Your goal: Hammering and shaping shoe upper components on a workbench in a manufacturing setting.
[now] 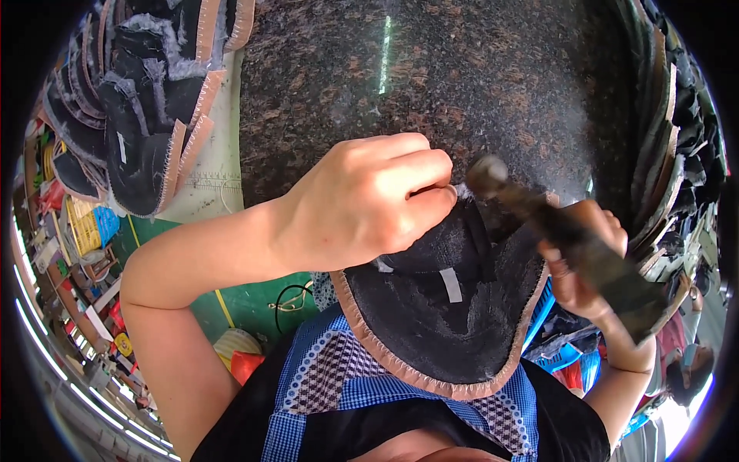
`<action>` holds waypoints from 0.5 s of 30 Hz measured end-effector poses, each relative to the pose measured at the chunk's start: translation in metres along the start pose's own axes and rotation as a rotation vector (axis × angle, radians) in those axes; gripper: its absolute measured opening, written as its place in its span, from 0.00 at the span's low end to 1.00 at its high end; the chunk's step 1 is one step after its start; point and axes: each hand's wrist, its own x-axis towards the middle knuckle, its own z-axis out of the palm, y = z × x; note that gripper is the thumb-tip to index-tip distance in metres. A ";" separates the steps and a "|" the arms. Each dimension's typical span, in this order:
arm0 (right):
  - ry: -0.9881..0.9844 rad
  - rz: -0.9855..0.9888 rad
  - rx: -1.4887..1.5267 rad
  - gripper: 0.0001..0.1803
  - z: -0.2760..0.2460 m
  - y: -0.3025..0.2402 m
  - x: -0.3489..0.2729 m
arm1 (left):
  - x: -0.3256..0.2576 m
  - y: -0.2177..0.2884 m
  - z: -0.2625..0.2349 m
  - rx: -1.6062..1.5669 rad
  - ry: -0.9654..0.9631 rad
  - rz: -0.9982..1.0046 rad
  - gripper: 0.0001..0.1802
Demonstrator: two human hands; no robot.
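Observation:
A black shoe upper [431, 331] with a tan, stitched rim lies at the near edge of the dark stone worktop, its curved toe toward me. A small white label sits in its middle. My left hand [377, 196] is closed at its far left edge, pinching it between thumb and fingers; a tuft of grey fuzz shows by the fingertips. Over the right side of the upper, my right hand [589, 262] is wrapped round a hammer [573, 235]. Its rounded end is near my left fingertips. The hammer is smeared by motion, and its handle is mostly hidden.
The speckled stone worktop [431, 85] stretches ahead. Stacked black uppers [142, 131] with tan edges lie at the far left on a pale ruled board [212, 185]. More dark pieces [685, 146] are piled along the right. A green mat [177, 246] and a blue basket [558, 354] flank me.

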 end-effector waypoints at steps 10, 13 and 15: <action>-0.059 -0.255 -0.539 0.12 -0.009 -0.003 -0.001 | -0.002 0.002 -0.002 -0.037 0.049 -0.072 0.11; -0.019 0.074 0.072 0.10 -0.012 -0.018 0.005 | -0.006 0.015 -0.004 0.077 -0.022 -0.098 0.09; -0.053 0.040 0.140 0.10 -0.006 -0.010 0.011 | -0.004 0.022 -0.001 0.108 -0.004 -0.090 0.09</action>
